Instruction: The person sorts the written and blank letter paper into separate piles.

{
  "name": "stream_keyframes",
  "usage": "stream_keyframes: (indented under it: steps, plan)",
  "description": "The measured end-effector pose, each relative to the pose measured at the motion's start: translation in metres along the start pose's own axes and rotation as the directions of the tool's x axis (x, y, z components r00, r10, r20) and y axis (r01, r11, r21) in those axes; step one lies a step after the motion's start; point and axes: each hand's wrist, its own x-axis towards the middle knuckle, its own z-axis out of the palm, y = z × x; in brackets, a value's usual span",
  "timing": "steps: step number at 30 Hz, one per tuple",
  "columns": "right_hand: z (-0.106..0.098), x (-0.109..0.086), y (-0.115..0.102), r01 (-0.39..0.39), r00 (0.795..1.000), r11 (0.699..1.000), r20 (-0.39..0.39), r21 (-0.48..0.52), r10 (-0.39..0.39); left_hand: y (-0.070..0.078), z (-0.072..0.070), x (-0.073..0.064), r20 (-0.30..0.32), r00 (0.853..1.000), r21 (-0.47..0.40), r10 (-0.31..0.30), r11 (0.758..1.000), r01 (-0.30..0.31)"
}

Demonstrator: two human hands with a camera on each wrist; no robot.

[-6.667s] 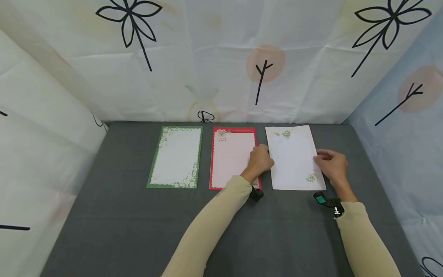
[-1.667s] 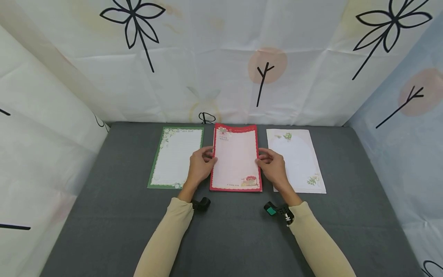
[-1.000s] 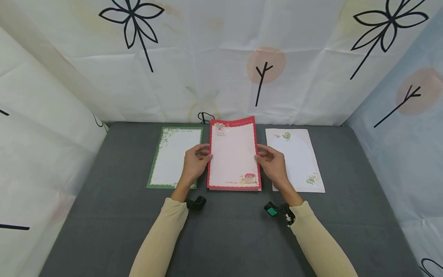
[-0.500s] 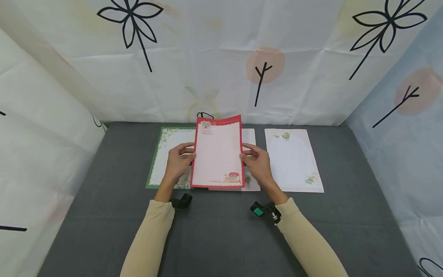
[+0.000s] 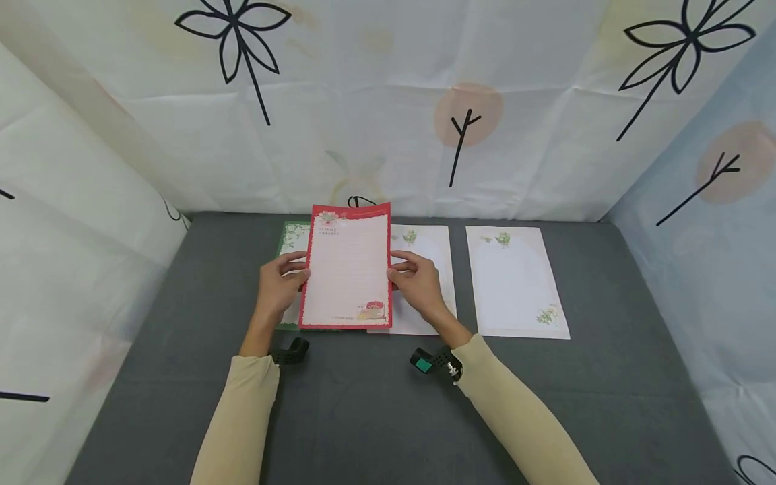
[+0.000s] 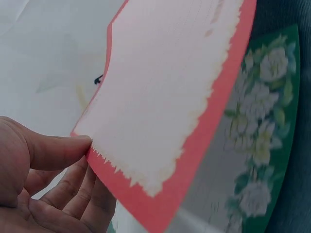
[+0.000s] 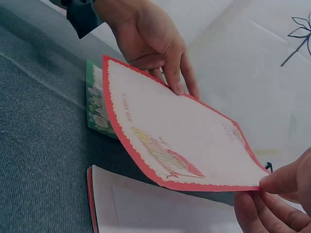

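A red-bordered sheet of stationery paper hangs above the left part of the table, bowed slightly between both hands. My left hand pinches its left edge, thumb on top and fingers beneath, as the left wrist view confirms. On the opposite edge my right hand pinches it the same way. Below it lies a green-bordered floral sheet, mostly hidden. A white sheet with a green sprig lies in the middle, partly covered; in the right wrist view this white sheet shows a red edge beneath it.
Another white sheet with leaf prints lies flat to the right. The dark grey tabletop runs up to a white patterned cloth backdrop. Each wrist carries a black camera mount.
Both hands have lifted the red-bordered sheet off the middle pile and carried it left, over the green-bordered sheet. A white sheet now shows where it lay.
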Motion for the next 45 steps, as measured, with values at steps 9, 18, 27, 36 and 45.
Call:
stream_keyframes:
  steps: [9, 18, 27, 36, 45]
  plan:
    - [0.025, 0.014, -0.011, 0.000, 0.996, 0.996, 0.091, -0.090, 0.009, -0.011, -0.020, 0.006, -0.032, 0.999, 0.064, -0.033, 0.997, 0.035]
    - [0.044, 0.024, -0.012, 0.009, 0.986, 0.985, 0.166, -0.170, 0.019, -0.017, -0.033, 0.009, -0.068, 0.997, 0.120, -0.045, 0.991, 0.053]
    - [0.055, 0.028, -0.009, 0.069, 0.974, 0.938, 0.227, -0.339, 0.010, -0.021, -0.035, 0.012, -0.128, 0.992, 0.261, -0.009, 0.964, 0.043]
    - [0.061, 0.030, -0.008, 0.067, 0.966, 0.910, 0.254, -0.408, 0.042, -0.019, -0.037, 0.013, -0.161, 0.987, 0.331, 0.000, 0.942, 0.054]
    - [0.067, 0.034, -0.008, 0.077, 0.961, 0.875, 0.269, -0.478, 0.062, -0.022, -0.037, 0.017, -0.192, 0.981, 0.366, -0.003, 0.928, 0.074]
